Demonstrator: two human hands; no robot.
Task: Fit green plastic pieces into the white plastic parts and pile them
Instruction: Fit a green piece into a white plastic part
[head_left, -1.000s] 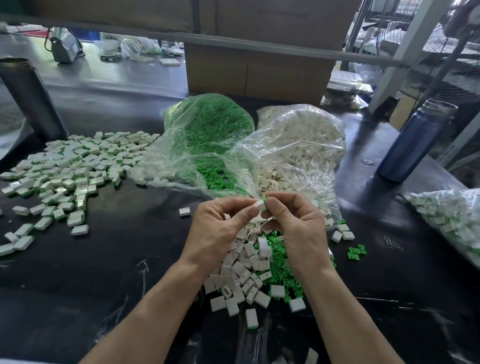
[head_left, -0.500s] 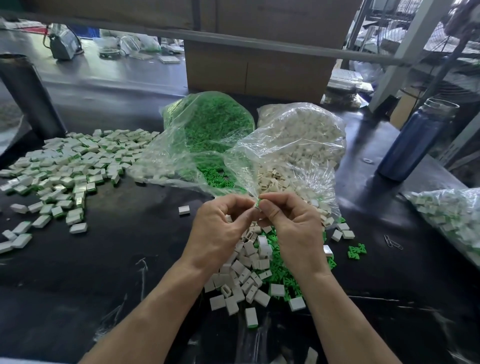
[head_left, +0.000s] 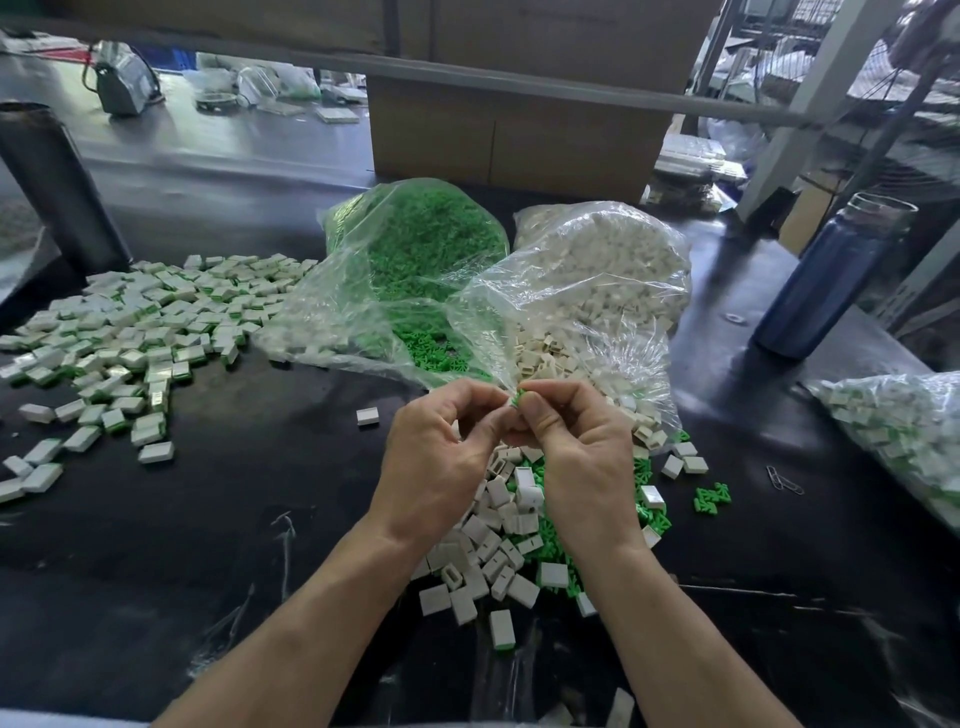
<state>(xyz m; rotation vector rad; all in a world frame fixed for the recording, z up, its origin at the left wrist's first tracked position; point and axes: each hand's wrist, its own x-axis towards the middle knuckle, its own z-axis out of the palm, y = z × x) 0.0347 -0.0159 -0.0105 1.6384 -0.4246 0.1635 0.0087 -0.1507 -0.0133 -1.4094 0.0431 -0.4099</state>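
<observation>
Green plastic pieces and white plastic parts cover a black worktable (head_left: 260, 519). At far left, beside a dark cylinder (head_left: 57, 192), lies a wide spread of finished pieces (head_left: 135, 332), white with green showing at their edges. Moving right, an open clear bag of green pieces (head_left: 415, 249) sits against a clear bag of white parts (head_left: 602, 270). In front of both bags, the person's left hand (head_left: 441, 467) and right hand (head_left: 582, 457) meet above the table, fingertips pinched together on one small green piece (head_left: 518, 397); whether a white part is between them too cannot be told. Below the hands lies a loose heap of white parts and green pieces (head_left: 504, 545). Further right stand a blue bottle (head_left: 826, 275) and another filled bag (head_left: 898, 431). The pieces look light, stiff and small, likely slippery, so gripping them by their flat sides with fingertips seems best.
</observation>
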